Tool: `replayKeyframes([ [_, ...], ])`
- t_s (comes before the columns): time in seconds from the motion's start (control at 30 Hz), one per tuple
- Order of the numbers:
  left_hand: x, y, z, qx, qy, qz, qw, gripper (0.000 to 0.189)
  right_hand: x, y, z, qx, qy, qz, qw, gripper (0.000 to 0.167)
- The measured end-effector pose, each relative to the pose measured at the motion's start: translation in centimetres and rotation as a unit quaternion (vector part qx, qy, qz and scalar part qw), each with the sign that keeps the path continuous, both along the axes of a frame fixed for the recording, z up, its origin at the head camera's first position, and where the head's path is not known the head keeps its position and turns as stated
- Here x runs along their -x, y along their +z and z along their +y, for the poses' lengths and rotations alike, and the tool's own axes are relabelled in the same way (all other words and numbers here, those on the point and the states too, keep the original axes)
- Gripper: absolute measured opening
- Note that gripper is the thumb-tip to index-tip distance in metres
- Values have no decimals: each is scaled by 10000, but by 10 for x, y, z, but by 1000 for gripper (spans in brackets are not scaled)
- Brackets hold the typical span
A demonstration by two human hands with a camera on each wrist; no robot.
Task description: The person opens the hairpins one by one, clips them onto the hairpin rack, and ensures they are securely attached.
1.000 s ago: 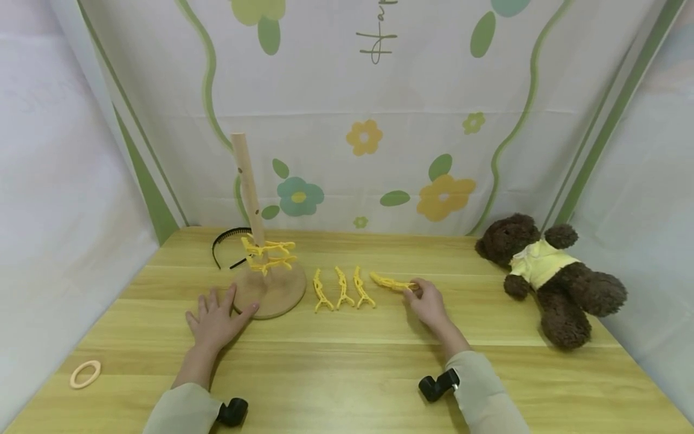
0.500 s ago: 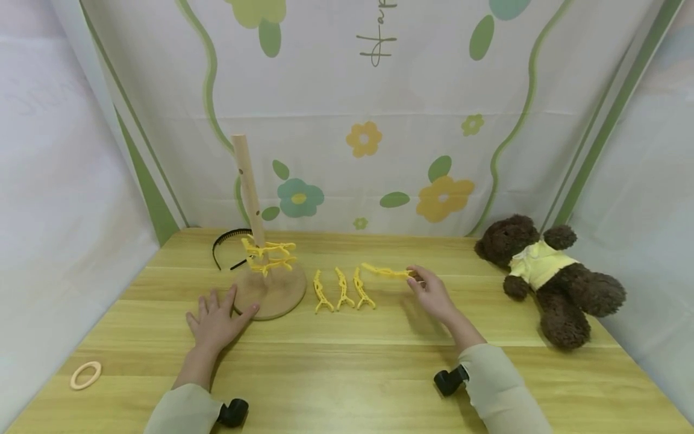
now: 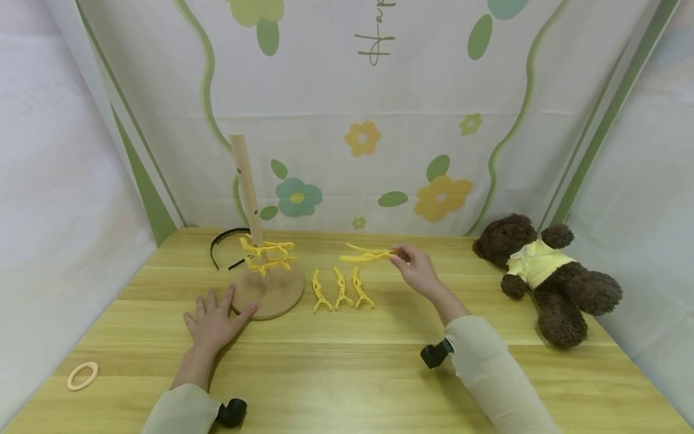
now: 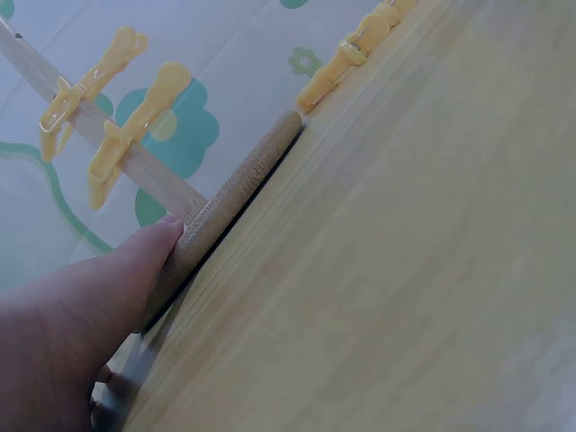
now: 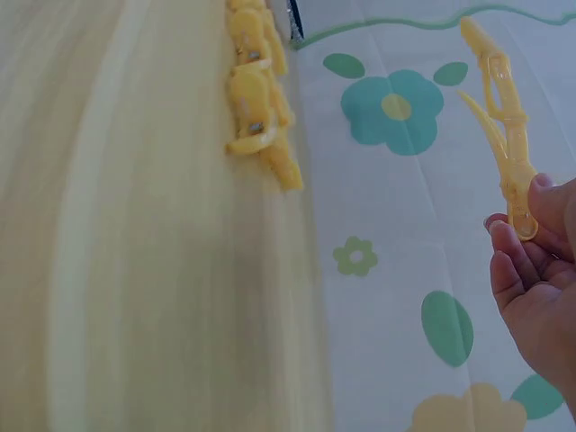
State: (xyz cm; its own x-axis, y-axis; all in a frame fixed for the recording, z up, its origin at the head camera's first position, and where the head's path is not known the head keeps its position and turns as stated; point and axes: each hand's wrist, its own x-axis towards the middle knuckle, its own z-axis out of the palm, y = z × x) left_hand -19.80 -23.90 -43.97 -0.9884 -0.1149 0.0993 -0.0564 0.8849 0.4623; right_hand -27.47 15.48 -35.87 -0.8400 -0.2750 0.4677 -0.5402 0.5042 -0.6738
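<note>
My right hand (image 3: 420, 274) pinches the handle end of a yellow hair clip (image 3: 368, 257) between thumb and fingers, above the table. The clip's two long arms are spread apart and aim left, plain in the right wrist view. Two similar yellow clips (image 3: 278, 247) are clamped low on an upright wooden post (image 3: 247, 187). Its round base (image 3: 282, 301) stands on the table. My left hand (image 3: 212, 324) lies palm down with fingers spread, its thumb on the base's rim. Between base and right hand, three more yellow clips (image 3: 341, 289) lie in a row.
A black toothed headband (image 3: 217, 244) lies behind the post. Toward the front left is a pale wooden ring (image 3: 82, 376). A brown teddy bear (image 3: 542, 271) in a yellow top lies at the right. A flowered curtain (image 3: 401, 150) closes off the table's back.
The right hand has lifted the yellow hair clip off the table and carried it left and back. Squeezed, the clip's arms have parted. The left hand stays put on the base.
</note>
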Motion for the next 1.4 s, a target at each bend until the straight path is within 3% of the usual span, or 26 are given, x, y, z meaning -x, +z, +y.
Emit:
replayKeyframes([
  [0.5,2,-1,-1,22,2,76,10000,86,19,35,-80,419,384,-127,9983,16],
  [0.83,-2,3,1,-17,-8,85,10000,84,24,38,-131,361,691,-140,9969,15],
  [1.4,0,2,1,73,17,67,9999,85,21,51,-183,59,712,-544,9960,15],
])
